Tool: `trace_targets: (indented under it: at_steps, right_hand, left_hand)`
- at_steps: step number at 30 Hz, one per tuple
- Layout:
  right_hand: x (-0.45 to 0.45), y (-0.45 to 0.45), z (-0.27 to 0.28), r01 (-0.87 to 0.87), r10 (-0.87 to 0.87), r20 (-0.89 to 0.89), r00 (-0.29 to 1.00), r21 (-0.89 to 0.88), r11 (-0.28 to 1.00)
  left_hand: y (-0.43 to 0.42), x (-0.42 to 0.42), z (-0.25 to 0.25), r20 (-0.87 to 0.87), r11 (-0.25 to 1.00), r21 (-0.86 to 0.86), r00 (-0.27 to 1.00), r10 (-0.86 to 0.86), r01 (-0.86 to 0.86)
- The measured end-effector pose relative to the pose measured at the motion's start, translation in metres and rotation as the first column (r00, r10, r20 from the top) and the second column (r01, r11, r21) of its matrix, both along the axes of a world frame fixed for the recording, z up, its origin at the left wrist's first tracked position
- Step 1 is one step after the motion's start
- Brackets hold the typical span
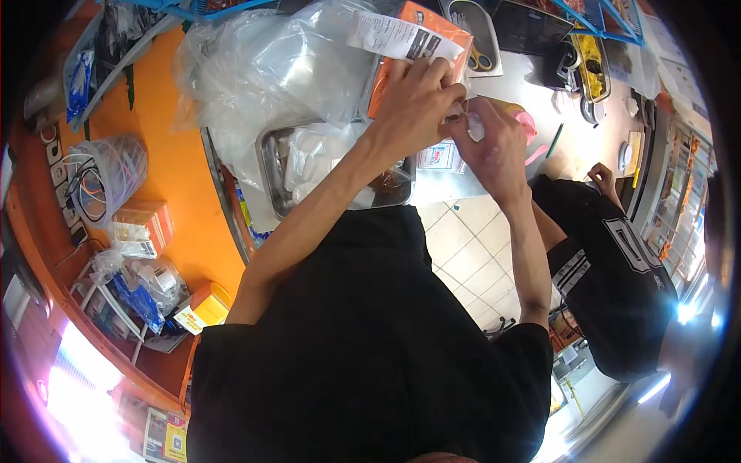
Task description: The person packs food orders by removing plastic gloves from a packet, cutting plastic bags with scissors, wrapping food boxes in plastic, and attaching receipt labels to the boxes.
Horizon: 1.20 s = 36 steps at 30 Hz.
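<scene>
My left hand (421,104) and my right hand (498,150) meet over the metal worktop with their fingertips pinched together. A small piece of clear plastic (475,127) shows by the fingers of my right hand. What my left fingers pinch is hidden where the hands meet. Directly behind my left hand is an orange packet (455,48), with a printed white slip (386,35) lying across its top. Below my left forearm sits a metal tray (272,185) holding white, plastic-wrapped pieces (309,158).
Clear plastic bags (262,62) cover the worktop's left part. Scissors (482,60) lie in a holder at the back. A pink tape-like strip (526,123) is near my right hand. At right, another person in a black shirt (610,262) works close by.
</scene>
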State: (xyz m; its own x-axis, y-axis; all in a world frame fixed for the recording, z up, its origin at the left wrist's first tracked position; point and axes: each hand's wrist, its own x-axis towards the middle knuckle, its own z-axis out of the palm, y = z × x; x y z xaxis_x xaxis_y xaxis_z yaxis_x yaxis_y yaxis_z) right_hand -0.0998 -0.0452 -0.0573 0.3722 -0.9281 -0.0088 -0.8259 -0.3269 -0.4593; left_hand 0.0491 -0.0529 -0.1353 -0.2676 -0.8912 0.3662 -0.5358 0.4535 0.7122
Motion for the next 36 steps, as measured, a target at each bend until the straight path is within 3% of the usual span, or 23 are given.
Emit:
trace_targets:
  at_steps: [6, 13, 18, 22, 25, 28, 31, 32, 33, 35, 36]
  right_hand:
    - [-0.001, -0.007, -0.002, -0.041, 0.042, 0.029, 0.999, -0.024, 0.999]
    - [0.003, -0.008, -0.001, -0.059, 0.064, 0.115, 0.991, -0.048, 0.997]
    - [0.002, -0.014, -0.003, -0.076, 0.076, -0.005, 0.997, -0.043, 0.996]
    - [0.006, -0.015, 0.000, -0.075, 0.075, 0.017, 0.997, -0.014, 0.997]
    - [0.010, -0.016, 0.002, -0.131, 0.133, 0.026, 0.991, -0.075, 0.989]
    - [0.011, -0.018, 0.009, -0.150, 0.148, -0.039, 0.988, -0.037, 0.988]
    - [0.006, -0.034, 0.029, -0.239, 0.239, -0.100, 0.966, 0.016, 0.971]
    - [-0.002, -0.047, 0.036, -0.162, 0.167, 0.008, 0.986, 0.293, 0.942]
    - [-0.012, -0.057, 0.038, -0.101, 0.061, 0.091, 0.994, 0.553, 0.827]
    - [-0.038, -0.092, 0.017, -0.144, 0.014, 0.265, 0.964, 0.479, 0.866]
    - [-0.047, -0.111, 0.000, -0.132, 0.043, 0.199, 0.979, 0.456, 0.880]
  left_hand:
    - [-0.001, -0.009, -0.002, 0.137, 0.997, 0.014, 0.988, 0.076, -0.079]
    - [-0.002, -0.008, -0.009, 0.116, 0.995, -0.016, 0.988, 0.098, -0.097]
    - [-0.005, -0.009, -0.010, 0.090, 0.994, 0.008, 0.990, 0.105, -0.106]
    - [-0.008, -0.003, -0.002, 0.148, 0.995, 0.067, 0.987, 0.066, -0.077]
    - [-0.010, -0.006, -0.007, 0.116, 0.996, -0.011, 0.989, 0.092, -0.091]
    - [-0.009, -0.006, -0.005, 0.189, 0.994, -0.005, 0.976, 0.105, -0.106]
    - [-0.013, 0.000, -0.005, 0.076, 0.992, 0.070, 0.993, 0.095, -0.100]
    - [-0.016, 0.005, -0.007, 0.079, 0.989, 0.066, 0.989, 0.128, -0.133]
    - [-0.017, 0.010, -0.009, 0.082, 0.985, 0.063, 0.984, 0.158, -0.163]
    - [-0.013, 0.018, -0.001, 0.069, 0.985, 0.072, 0.986, 0.149, -0.154]
    - [-0.011, 0.022, 0.003, -0.007, 0.989, 0.088, 0.992, 0.123, -0.122]
